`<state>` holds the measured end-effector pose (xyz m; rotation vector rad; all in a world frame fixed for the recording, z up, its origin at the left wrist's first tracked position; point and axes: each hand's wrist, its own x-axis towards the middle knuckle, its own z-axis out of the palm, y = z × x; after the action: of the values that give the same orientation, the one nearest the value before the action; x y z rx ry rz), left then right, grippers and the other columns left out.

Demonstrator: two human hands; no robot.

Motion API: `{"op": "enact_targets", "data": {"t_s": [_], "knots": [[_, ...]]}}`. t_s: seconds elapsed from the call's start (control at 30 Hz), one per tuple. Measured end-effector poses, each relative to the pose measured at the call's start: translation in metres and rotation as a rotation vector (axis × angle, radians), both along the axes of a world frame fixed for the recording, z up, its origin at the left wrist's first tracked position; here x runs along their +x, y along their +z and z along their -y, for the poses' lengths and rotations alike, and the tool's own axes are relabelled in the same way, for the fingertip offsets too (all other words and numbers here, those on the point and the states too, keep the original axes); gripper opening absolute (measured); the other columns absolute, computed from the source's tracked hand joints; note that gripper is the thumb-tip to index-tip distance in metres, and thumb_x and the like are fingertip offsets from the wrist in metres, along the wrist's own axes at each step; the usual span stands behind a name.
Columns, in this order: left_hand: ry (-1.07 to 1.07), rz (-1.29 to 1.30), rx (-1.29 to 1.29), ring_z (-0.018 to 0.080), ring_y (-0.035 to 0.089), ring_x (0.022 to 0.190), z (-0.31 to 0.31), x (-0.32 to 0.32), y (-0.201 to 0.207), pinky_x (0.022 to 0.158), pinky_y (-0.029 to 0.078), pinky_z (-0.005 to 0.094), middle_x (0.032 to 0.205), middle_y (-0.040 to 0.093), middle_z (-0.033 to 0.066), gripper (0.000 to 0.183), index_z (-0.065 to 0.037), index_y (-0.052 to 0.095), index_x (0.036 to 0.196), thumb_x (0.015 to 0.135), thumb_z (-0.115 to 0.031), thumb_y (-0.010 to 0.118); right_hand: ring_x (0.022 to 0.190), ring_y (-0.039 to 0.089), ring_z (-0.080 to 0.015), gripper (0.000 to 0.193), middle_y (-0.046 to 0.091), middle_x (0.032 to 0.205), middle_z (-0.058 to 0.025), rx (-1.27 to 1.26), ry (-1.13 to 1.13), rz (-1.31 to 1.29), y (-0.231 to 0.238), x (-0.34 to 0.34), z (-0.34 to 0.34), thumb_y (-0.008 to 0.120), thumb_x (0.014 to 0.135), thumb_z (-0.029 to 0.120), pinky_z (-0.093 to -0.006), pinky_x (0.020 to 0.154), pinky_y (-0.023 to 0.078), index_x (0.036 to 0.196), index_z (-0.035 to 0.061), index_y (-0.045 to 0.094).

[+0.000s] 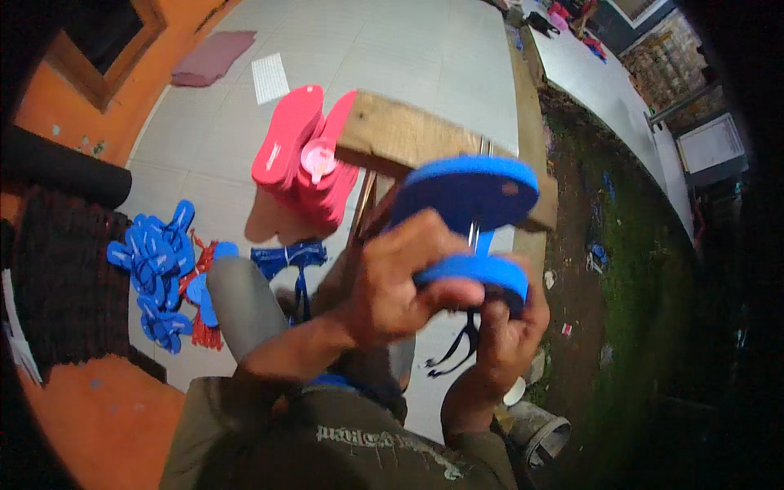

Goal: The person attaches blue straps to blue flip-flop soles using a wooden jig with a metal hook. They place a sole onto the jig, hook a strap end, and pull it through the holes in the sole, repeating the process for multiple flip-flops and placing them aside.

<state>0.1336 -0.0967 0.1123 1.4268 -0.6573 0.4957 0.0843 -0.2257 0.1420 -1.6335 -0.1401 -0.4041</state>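
A blue flip-flop sole [465, 196] is bent over in front of me, its near end [474, 268] curled toward my body. My left hand [404, 273] grips that near end from the left, thumb along its edge. My right hand [513, 335] is closed on it from the right, thumb pressed to its dark underside. A thin metal rod [474, 234] shows between the two parts of the sole; whether it passes through cannot be told. Dark straps [457, 349] hang below my hands. Behind the sole is a wooden beam [420, 131].
Pink soles [287, 139] are stacked beyond the beam, a round tape roll [318, 159] on them. Dark blue straps [287, 257], red straps [208, 335] and piled blue flip-flops [155, 253] lie left. A bucket [543, 437] stands at lower right, beside the floor's edge.
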Motion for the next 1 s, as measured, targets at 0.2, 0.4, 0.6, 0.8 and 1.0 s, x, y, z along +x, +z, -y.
{"op": "enact_targets", "data": {"t_s": [0.2,0.4,0.6,0.8,1.0], "knots": [[0.25,0.118,0.088,0.0164,0.047,0.054,-0.022,-0.037,-0.002,0.05,0.038,0.0279,0.064,0.051,0.0074,0.045,-0.001,0.056,0.078,0.082,-0.045,0.053,0.077,0.052,-0.0126,0.022,0.056,0.087,-0.0048,-0.144,0.009,0.124,-0.034,-0.042,-0.021,0.055,0.083,0.013,-0.0241,0.07,0.04,0.098,-0.002,0.054],[0.124,0.663,0.13,0.0167,0.044,0.048,-0.04,-0.112,-0.044,0.045,0.037,0.028,0.058,0.047,0.0078,0.043,0.0,0.055,0.079,0.086,-0.042,0.048,0.093,0.053,-0.0267,0.03,0.052,0.091,-0.0131,-0.281,0.224,0.019,-0.053,-0.108,-0.021,0.062,0.066,-0.001,-0.0306,0.082,0.041,0.095,0.0023,0.058],[0.026,-0.304,0.362,0.0197,0.054,0.072,-0.064,-0.128,-0.063,0.065,0.043,0.0292,0.074,0.056,0.0055,0.04,-0.004,0.058,0.087,0.064,-0.034,0.072,0.092,0.054,-0.0184,0.021,0.056,0.105,-0.011,0.165,0.08,-0.04,-0.068,-0.111,-0.016,0.061,0.075,0.003,-0.0286,0.08,0.043,0.095,-0.0018,0.055],[0.116,-0.615,0.453,0.0166,0.057,0.072,-0.146,-0.132,-0.096,0.067,0.044,0.0285,0.079,0.06,0.0086,0.042,-0.003,0.057,0.089,0.06,-0.026,0.077,0.093,0.052,-0.0146,0.035,0.054,0.101,-0.0072,0.6,0.037,-0.433,-0.105,-0.094,-0.002,0.062,0.079,0.008,-0.0281,0.082,0.042,0.109,-0.0016,0.047],[0.101,-0.318,0.641,0.0147,0.059,0.068,-0.126,-0.084,0.0,0.063,0.045,0.0264,0.076,0.061,0.0082,0.041,-0.003,0.058,0.086,0.054,-0.013,0.081,0.099,0.052,-0.0281,0.047,0.053,0.108,-0.0142,-0.439,0.195,0.081,-0.053,-0.065,-0.039,0.069,0.067,0.008,-0.0333,0.089,0.037,0.111,0.0019,0.053]]}}
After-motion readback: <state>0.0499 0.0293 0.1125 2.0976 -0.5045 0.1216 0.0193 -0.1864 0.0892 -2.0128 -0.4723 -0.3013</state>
